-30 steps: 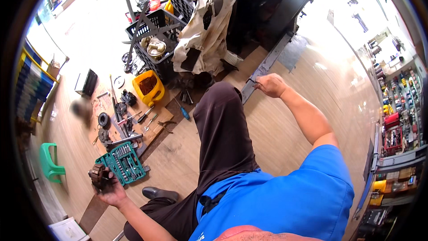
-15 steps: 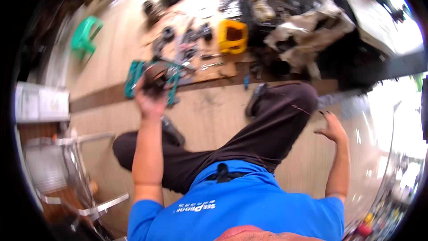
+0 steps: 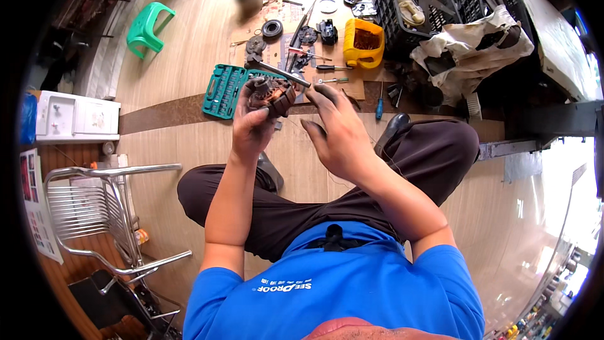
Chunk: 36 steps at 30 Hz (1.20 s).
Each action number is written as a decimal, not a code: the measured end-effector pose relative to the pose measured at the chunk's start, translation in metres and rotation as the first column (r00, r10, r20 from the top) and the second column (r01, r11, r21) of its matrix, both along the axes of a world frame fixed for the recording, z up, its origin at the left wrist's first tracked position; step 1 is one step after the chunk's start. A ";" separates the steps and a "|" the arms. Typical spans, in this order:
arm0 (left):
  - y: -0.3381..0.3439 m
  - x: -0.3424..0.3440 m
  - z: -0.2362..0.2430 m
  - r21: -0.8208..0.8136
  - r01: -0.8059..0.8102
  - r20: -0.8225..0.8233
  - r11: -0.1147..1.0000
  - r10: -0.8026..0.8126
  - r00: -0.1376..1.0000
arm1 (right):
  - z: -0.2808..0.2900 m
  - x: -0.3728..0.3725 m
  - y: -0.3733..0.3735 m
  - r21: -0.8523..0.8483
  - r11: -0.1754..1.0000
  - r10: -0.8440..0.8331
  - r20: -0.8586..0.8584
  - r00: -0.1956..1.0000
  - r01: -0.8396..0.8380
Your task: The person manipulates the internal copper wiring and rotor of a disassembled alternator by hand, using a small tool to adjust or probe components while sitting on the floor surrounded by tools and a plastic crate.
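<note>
My left hand [image 3: 250,127] is closed around a dark, greasy motor part [image 3: 272,96] with copper-coloured windings, raised in front of my knees. My right hand [image 3: 336,127] is beside it on the right, thumb and fingers apart and blackened at the tips; nothing shows in it. A long metal bar [image 3: 280,73] passes just beyond the motor part, and whether it touches the part I cannot tell. Partly behind my left hand, a green socket set case [image 3: 221,92] lies open on the floor.
Cardboard beyond my hands carries a black ring [image 3: 272,29], a screwdriver [image 3: 333,67] and other loose parts. A cut yellow jug [image 3: 363,43] and black crates [image 3: 412,9] stand right of these. A blue-handled screwdriver [image 3: 379,108], green stool [image 3: 150,28] and metal chair [image 3: 104,214] are around me.
My right hand has swung in from beside my right knee to near the motor part. My left hand, still holding that part, has shifted right in the view.
</note>
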<state>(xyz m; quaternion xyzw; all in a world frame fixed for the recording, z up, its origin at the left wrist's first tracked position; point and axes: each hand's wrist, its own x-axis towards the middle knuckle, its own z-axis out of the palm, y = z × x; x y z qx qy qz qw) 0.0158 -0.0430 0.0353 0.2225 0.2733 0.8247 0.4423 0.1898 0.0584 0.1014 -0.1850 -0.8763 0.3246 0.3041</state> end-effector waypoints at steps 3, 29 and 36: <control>-0.005 0.006 0.007 -0.066 -0.030 -0.037 0.997 0.028 0.999 | -0.021 -0.014 0.001 -0.115 0.993 0.013 0.053 0.999 -0.007; -0.002 0.010 0.005 -0.141 0.194 -0.115 0.971 -0.211 0.971 | -0.001 0.014 0.033 -0.141 0.990 -0.001 0.001 1.000 0.001; -0.002 0.005 -0.004 -0.144 0.187 -0.088 0.972 -0.201 0.976 | 0.004 0.012 0.038 -0.220 0.975 -0.012 0.062 0.998 0.026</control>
